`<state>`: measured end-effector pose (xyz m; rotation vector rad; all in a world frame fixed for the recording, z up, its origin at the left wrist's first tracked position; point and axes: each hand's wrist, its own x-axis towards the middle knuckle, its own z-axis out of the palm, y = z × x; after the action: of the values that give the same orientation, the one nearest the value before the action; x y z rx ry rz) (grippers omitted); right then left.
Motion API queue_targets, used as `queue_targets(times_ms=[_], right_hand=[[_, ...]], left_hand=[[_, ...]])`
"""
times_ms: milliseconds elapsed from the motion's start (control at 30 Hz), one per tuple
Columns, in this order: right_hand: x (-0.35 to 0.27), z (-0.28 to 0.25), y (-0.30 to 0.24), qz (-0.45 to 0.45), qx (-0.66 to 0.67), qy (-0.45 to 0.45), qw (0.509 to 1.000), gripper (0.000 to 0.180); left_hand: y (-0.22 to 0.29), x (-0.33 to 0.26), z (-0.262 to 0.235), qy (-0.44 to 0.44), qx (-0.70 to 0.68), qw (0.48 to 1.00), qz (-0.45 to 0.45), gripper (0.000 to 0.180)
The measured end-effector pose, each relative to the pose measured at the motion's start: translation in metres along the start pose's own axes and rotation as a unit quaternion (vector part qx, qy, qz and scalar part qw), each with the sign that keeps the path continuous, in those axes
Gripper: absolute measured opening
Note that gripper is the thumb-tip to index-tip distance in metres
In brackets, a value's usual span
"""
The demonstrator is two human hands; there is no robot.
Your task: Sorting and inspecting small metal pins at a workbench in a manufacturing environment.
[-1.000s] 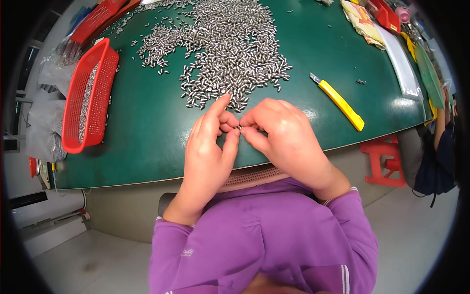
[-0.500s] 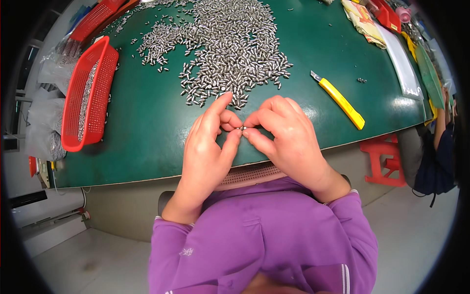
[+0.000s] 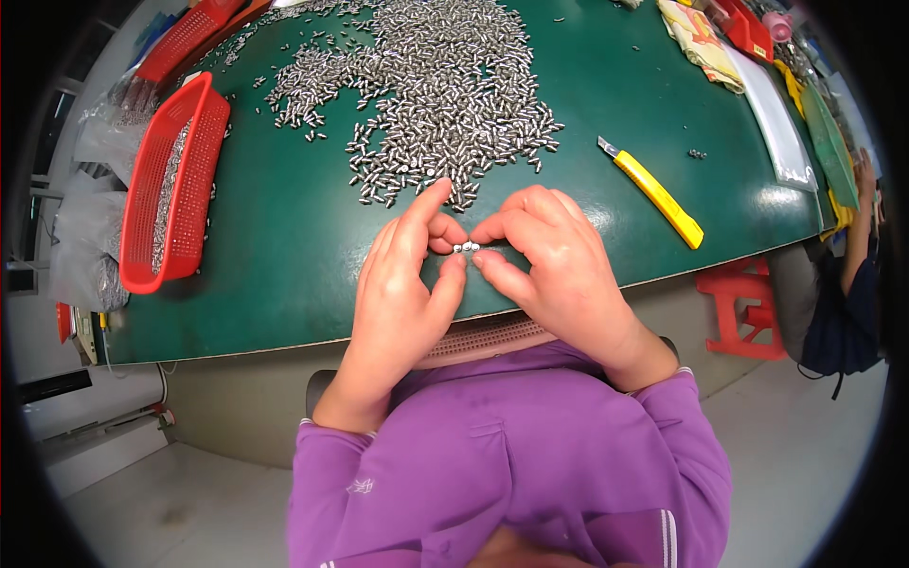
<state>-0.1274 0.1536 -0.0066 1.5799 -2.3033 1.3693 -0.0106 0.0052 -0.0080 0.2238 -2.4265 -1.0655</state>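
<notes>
Just in front of me, a few small shiny metal pieces (image 3: 466,247) sit in a short row between my two hands. My left hand (image 3: 396,270) pinches the row's left end between thumb and a curled finger, its index finger pointing away. At the other end, the thumb and index finger of my right hand (image 3: 559,254) close on the pieces. The fingertips partly cover them. Beyond my hands spreads a large pile of bullet-shaped silver metal parts (image 3: 454,104) on the green tabletop (image 3: 275,227).
A red perforated basket (image 3: 204,142) holding small metal parts stands at the left. To the right lies a yellow utility knife (image 3: 660,199), blade out, with a few loose dark bits (image 3: 698,153) beyond. A pinkish basket (image 3: 488,341) shows below the table edge. Another person's arm (image 3: 857,227) is far right.
My thumbs have drawn slightly back toward me, so more of the row of metal pieces shows. Both hands otherwise stay in place.
</notes>
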Motion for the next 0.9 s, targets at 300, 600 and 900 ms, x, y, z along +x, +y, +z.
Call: queue_targets(times_ms=[300, 600, 900], right_hand=[[0.009, 0.007, -0.004, -0.032, 0.003, -0.021, 0.999, 0.023], [-0.009, -0.029, -0.012, -0.030, 0.044, -0.166, 0.985, 0.019], [0.014, -0.015, 0.001, -0.015, 0.004, -0.039, 0.999, 0.021]], left_hand=[[-0.005, -0.004, 0.002, 0.059, -0.122, 0.988, -0.067, 0.074], [-0.007, -0.004, -0.009, 0.075, 0.089, 0.991, -0.057, 0.072], [0.003, 0.011, 0.004, 0.028, 0.074, 0.997, -0.007, 0.068]])
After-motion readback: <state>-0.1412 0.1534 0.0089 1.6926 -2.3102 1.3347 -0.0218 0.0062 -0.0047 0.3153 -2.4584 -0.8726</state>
